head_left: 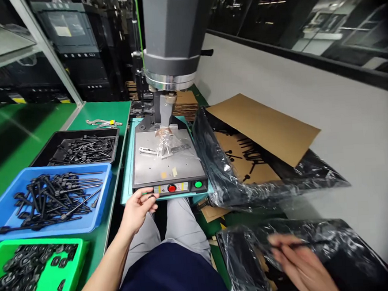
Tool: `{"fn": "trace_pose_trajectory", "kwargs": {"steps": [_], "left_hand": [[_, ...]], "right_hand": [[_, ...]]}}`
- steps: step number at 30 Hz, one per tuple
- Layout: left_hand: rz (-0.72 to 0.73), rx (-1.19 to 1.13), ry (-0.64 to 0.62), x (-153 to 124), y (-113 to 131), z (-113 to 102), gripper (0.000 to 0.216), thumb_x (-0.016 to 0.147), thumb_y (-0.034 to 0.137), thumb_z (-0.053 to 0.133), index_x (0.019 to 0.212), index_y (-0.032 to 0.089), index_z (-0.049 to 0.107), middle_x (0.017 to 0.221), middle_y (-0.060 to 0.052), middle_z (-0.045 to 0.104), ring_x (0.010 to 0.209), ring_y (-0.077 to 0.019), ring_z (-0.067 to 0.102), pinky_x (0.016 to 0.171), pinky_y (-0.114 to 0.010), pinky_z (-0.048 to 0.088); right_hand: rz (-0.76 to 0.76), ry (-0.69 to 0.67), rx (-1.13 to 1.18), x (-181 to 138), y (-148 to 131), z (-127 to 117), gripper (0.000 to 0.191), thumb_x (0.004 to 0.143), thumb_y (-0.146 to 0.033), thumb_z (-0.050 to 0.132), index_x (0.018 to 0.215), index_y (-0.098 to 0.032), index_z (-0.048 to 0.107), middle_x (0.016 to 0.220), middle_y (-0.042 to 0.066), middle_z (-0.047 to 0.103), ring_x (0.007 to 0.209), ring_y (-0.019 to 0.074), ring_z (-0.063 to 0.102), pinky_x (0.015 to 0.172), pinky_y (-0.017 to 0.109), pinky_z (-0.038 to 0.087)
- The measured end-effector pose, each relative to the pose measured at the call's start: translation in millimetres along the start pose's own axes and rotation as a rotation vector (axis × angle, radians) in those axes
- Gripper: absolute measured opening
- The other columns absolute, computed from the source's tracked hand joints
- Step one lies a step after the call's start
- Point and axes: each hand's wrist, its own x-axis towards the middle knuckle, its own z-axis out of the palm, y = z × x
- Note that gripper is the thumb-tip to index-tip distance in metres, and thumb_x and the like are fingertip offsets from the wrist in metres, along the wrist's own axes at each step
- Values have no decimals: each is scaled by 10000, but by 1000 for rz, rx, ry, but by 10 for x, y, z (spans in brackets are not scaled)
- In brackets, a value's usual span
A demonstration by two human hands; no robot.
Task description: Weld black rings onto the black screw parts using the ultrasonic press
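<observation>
My left hand [140, 211] is closed in a pinch at the front edge of the press base [149, 175], left of the red button [172, 188]. A small black part [151, 196] shows between its fingertips; its exact shape is hidden. My right hand [300, 262], blurred by motion, is over the lower box lined with black plastic [245, 266]. Its fingers look drawn together near a thin dark streak, and I cannot make out what they hold. Clear film and a metal strip [148, 151] lie on the press plate beneath the machine's tool [166, 109].
At left stand a black tray [43, 151] and a blue tray [100, 209] of black rod-shaped parts, plus a green tray [75, 278] of small black parts. Pliers [102, 123] lie behind. A plastic-lined box [230, 191] with a cardboard sheet [265, 125] is at right. A green button [197, 184] is on the press.
</observation>
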Motion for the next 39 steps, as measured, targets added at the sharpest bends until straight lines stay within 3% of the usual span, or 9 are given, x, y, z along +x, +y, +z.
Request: {"fn": "trace_pose_trajectory", "kwargs": {"steps": [2,4,7,11,17,25,31,36,39], "left_hand": [[18,4,-44,140,-61,238,470,641,426,842,1014,166,724,926,-100,770,619,-139,631,558,-269,508],[11,-34,-65,217,-87,398,430,641,387,849,998,165,759,938,-96,773,636,-132,620,581,-265,517],[-67,-190,-70,249,-82,480,436,629,325,866,1024,167,770,920,-81,772,648,-123,638,647,-267,555],[-101,-304,-46,218,-60,396,469,646,303,869,1072,142,758,824,-67,761,731,-153,704,801,-307,590],[-23,-267,-61,209,-61,245,505,601,344,899,1050,157,767,914,-69,778,794,-183,731,854,-340,590],[98,-5,-123,306,-54,102,389,580,342,901,907,159,800,732,-59,756,631,-161,682,656,-289,573],[224,37,-167,277,-27,125,302,595,307,887,858,183,808,742,-43,735,555,-138,647,559,-267,547],[434,12,-69,219,-17,202,217,643,268,864,846,215,809,808,-45,751,618,-152,679,571,-273,576],[601,75,-28,214,-21,194,218,655,211,860,865,241,809,856,-54,773,753,-181,721,668,-284,600]], "right_hand": [[27,-183,201,56,-2,487,413,593,-616,836,734,-257,689,867,124,682,648,228,686,537,388,578],[-34,-322,307,87,-66,1063,316,737,-534,780,849,-249,702,965,96,691,703,214,712,603,379,611],[-165,-468,387,70,-196,1810,219,846,-447,715,897,-237,685,1036,63,667,772,204,731,690,370,634],[-258,-573,385,43,-254,2271,197,892,-405,675,954,-218,669,1053,58,666,834,192,732,754,351,637],[-246,-627,417,104,-175,2348,168,895,-367,684,962,-214,672,1037,50,684,820,180,737,751,338,638],[-135,-719,542,150,-43,2322,141,882,-323,712,976,-219,693,1034,49,716,820,187,744,731,333,637],[-139,-810,663,214,-45,2289,107,835,-275,761,925,-232,722,995,29,718,772,184,742,678,328,637],[55,-731,811,123,-77,2358,153,774,-315,826,866,-247,724,954,7,748,757,152,739,666,259,619],[193,-715,878,62,-61,2402,191,737,-325,857,842,-251,716,947,-1,761,770,133,733,674,222,610]]}}
